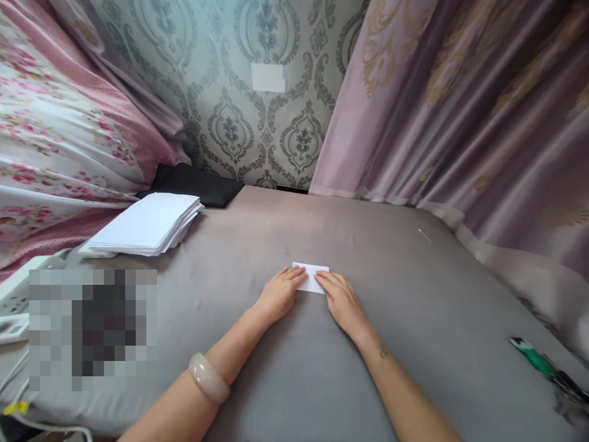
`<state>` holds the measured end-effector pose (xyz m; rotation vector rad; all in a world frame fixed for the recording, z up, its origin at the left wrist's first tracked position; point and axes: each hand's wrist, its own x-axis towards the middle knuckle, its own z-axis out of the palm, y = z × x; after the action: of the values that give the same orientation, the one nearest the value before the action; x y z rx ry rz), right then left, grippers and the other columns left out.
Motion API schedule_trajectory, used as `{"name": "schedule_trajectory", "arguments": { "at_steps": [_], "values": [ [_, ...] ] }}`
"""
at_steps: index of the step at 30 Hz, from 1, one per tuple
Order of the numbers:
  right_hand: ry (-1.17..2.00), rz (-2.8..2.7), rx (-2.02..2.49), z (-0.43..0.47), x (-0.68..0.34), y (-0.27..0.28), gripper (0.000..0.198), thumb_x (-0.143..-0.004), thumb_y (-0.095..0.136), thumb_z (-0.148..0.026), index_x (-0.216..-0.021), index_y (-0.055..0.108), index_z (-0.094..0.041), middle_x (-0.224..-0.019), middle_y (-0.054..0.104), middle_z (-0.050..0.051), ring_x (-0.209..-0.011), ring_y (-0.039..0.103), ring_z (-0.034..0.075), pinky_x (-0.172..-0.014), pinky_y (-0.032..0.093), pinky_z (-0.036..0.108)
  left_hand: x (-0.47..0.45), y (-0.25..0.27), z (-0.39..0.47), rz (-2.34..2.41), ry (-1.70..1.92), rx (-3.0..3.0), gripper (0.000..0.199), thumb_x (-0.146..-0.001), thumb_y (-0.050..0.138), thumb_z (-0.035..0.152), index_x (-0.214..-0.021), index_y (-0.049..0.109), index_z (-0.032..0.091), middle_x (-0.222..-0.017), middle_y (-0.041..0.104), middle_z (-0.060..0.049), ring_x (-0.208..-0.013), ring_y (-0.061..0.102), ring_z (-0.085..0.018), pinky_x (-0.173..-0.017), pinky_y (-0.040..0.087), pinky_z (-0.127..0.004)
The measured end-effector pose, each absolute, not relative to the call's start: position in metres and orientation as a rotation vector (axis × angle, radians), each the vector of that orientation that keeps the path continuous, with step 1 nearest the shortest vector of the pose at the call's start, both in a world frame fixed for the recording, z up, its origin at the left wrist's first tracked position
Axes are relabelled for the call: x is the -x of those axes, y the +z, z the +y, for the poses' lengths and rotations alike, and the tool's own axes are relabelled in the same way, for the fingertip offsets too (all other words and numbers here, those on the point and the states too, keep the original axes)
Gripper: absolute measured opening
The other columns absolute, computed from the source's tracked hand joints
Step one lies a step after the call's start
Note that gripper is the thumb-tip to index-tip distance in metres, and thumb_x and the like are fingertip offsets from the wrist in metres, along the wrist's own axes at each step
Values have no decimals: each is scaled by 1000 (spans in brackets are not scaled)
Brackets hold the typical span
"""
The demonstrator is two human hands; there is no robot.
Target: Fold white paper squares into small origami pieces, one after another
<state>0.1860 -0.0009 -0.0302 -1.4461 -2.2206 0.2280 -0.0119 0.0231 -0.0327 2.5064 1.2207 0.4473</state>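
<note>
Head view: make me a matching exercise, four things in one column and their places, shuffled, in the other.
1. small white paper
2. paper stack
3. pale bangle
4. green-handled object

A. around the left forearm
B. near the picture's right edge
C. under fingers of the left hand and right hand
D. beside a flat black object

Pairs: 1-C, 2-D, 3-A, 4-B

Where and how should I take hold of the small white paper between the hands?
Probably pinch the small white paper at the middle of its near edge, coming in low from the person's side. It looks flat on the grey cloth, so a fingertip would likely need to slip under. The left hand and right hand cover its two ends.
</note>
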Motion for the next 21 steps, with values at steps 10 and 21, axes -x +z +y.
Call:
{"name": "schedule_trajectory", "arguments": {
  "at_steps": [10,21],
  "values": [
    [387,-2006,1573,5,-182,-24,26,-87,45,-19,-101,67,-19,-115,65,6,-106,56,18,-97,40,32,22,-25,35,1122,493,-2099,60,-77,32,0,-134,46,13,-143,43,-10,-135,34,-20,-115,17,-44],
    [49,-1860,2014,-10,-125,-19,43,-80,54,-49,-105,50,-14,-107,55,15,-100,49,28,-85,37,38,18,-32,35,1161,588,-2048,57,-78,40,6,-134,46,15,-134,53,-9,-125,47,-22,-115,14,-45]
  ]
}}
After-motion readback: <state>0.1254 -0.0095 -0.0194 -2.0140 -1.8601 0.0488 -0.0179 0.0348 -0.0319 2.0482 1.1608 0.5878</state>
